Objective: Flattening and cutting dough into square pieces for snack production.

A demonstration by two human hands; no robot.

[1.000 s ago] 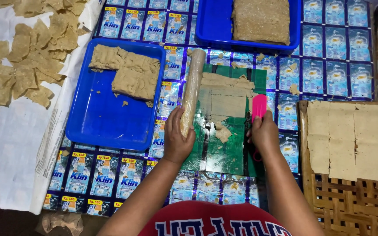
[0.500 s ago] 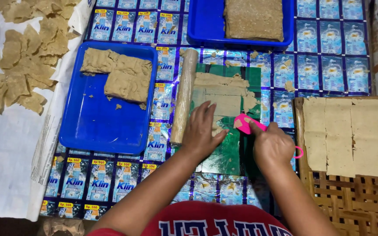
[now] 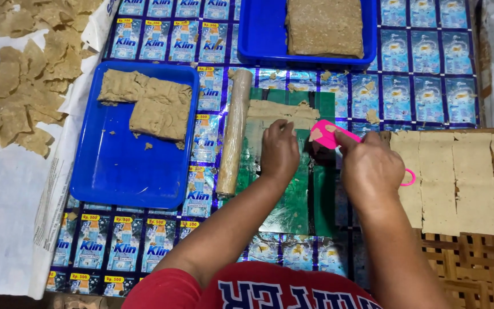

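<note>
Pressing flat on the green sheet (image 3: 293,194), the left hand (image 3: 278,151) now lies with fingers spread and holding nothing — a second ago it gripped the rolling pin (image 3: 234,131). The pin now rests alone just left of that hand, beside the near blue tray (image 3: 115,183). The right hand (image 3: 370,169) is closed around the pink scraper (image 3: 330,134), which has tipped from upright to lying across the sheet. So rolling looks done and cutting seems to be starting. The thin dough (image 3: 275,111) lies on the sheet's far end, just past the fingertips. Cut squares (image 3: 458,166) wait at the right — the far blue tray (image 3: 264,34) holds a thick slab.
</note>
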